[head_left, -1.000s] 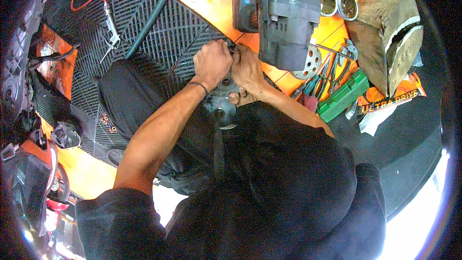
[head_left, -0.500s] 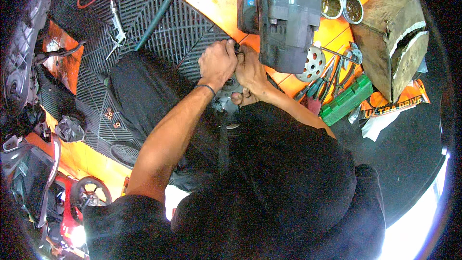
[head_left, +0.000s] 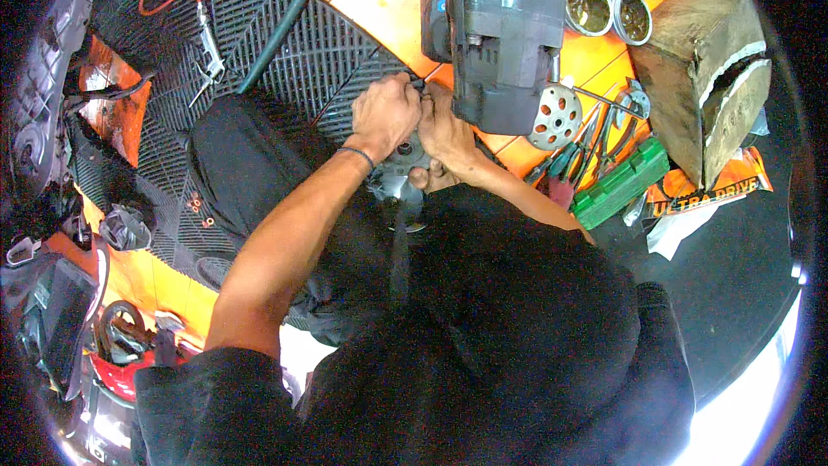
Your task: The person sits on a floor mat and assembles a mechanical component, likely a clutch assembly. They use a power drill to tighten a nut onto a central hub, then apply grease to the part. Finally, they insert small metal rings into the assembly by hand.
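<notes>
My left hand [head_left: 385, 112] is closed, knuckles up, beside the thumb side of my right hand. A small dark end of something shows at its fingertips, too hidden to name. My right hand [head_left: 446, 131] is closed round the edge of a round grey metal part [head_left: 398, 188], its fingertips curling out below. That part has a hole near its top and sits low between my legs, partly covered by both hands and my dark clothing. The two hands touch each other.
A bulky dark plastic housing [head_left: 507, 43] blocks the view just right of my hands. Beyond it lie a perforated metal disc [head_left: 554, 118], pliers, a green case [head_left: 621, 183], two open cans [head_left: 588, 9] and a wooden box [head_left: 690, 78]. An air blow gun [head_left: 210, 53] rests on black matting at left.
Both hands keep their hold, with my left wrist and forearm shifted slightly left. The dark housing appears a little further left. At lower left, the motorcycle wheel seen before has gone from view.
</notes>
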{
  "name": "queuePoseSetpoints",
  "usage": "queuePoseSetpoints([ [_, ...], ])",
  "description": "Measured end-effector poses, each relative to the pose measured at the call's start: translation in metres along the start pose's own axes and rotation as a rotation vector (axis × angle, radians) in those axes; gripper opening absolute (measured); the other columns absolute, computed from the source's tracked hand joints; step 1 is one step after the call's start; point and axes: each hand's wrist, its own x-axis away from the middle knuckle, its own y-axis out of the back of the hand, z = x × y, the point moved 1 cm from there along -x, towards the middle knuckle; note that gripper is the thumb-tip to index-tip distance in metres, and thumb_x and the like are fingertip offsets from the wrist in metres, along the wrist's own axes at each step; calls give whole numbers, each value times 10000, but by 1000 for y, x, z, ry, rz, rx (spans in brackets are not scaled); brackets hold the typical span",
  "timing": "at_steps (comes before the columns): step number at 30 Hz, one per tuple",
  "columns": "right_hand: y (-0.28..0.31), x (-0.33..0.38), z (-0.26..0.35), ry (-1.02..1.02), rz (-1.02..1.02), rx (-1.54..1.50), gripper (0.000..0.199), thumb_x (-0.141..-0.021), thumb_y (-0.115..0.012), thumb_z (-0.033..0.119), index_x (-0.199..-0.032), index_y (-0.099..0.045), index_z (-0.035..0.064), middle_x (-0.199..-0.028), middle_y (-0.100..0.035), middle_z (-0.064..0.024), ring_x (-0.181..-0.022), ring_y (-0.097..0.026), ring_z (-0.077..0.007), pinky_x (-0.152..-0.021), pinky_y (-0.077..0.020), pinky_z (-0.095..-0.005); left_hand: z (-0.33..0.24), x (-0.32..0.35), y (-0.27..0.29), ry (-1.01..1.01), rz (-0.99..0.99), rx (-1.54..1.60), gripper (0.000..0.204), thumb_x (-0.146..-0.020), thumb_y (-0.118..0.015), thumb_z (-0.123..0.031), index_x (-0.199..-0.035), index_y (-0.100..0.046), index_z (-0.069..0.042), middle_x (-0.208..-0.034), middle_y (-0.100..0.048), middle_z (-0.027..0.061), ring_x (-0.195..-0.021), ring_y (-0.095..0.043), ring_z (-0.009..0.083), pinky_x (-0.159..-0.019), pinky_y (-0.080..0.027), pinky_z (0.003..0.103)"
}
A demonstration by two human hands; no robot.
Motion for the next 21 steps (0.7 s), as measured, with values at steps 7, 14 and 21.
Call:
queuePoseSetpoints([
  [7,-2,4,-7,25,-19,-75,321,-979,-454,192,-1191,-539,-33,-1048,-622,-306,-930,-602,-505,-829,-480,-545,-5,0,1,-18,-11,1,289,-848,-484,-209,-976,-680,-40,-911,-679,289,-875,-662,463,-837,-518,552],
  [14,-17,-2,-20,-25,-99,93,237,-927,-458,121,-944,-606,-64,-879,-625,-323,-848,-593,-525,-747,-463,-560,7,-5,-5,-82,-4,36,304,-841,-487,-211,-963,-689,-21,-898,-673,281,-881,-650,468,-853,-503,567],
  [21,-11,-9,-12,-147,23,41,224,-909,-449,99,-912,-601,-64,-815,-610,-330,-809,-598,-531,-706,-455,-550,3,-5,0,-16,29,3,361,-846,-495,-209,-1094,-711,-61,-988,-695,256,-940,-669,437,-904,-514,537],
])
